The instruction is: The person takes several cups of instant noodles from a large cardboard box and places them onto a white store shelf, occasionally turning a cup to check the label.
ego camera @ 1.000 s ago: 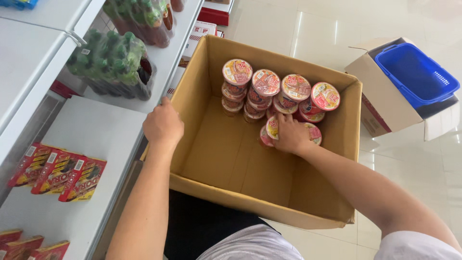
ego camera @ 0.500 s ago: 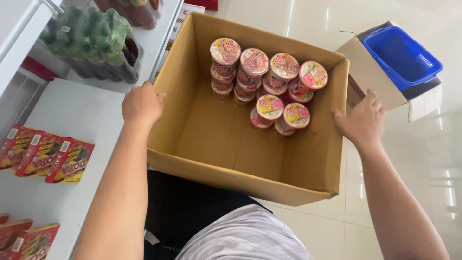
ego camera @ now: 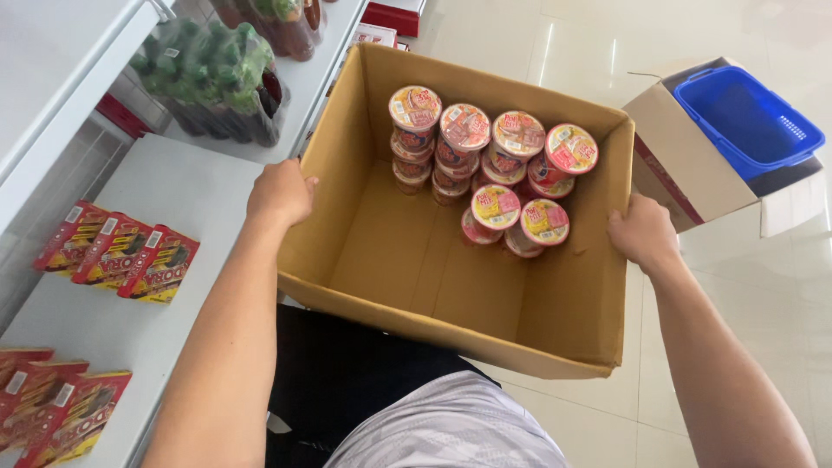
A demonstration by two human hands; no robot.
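I had the cardboard box [ego camera: 407, 260] gripped at 2 opposite walls; my left hand [ego camera: 279, 192] was curled over the rim of the left wall, fingers folded onto the cardboard, and my right hand [ego camera: 643, 232] was pressed on the right wall's top edge, fingers wrapped over it towards the inside; the box sat in front of my lap, just beside the white shelf [ego camera: 186, 195], tilted slightly; the instant noodle cups [ego camera: 485, 165] stood stacked against the far wall, with 2 shorter stacks in front of them, so I judged the weight lay at the far end; to hold it well I thought both grips should sit level and firm, and the box should stay flat so the stacks would not topple; red snack packets [ego camera: 117, 260] lay on the shelf near my left elbow; a blue plastic basket [ego camera: 747, 117] rested in another carton [ego camera: 672, 160], apart on the right.
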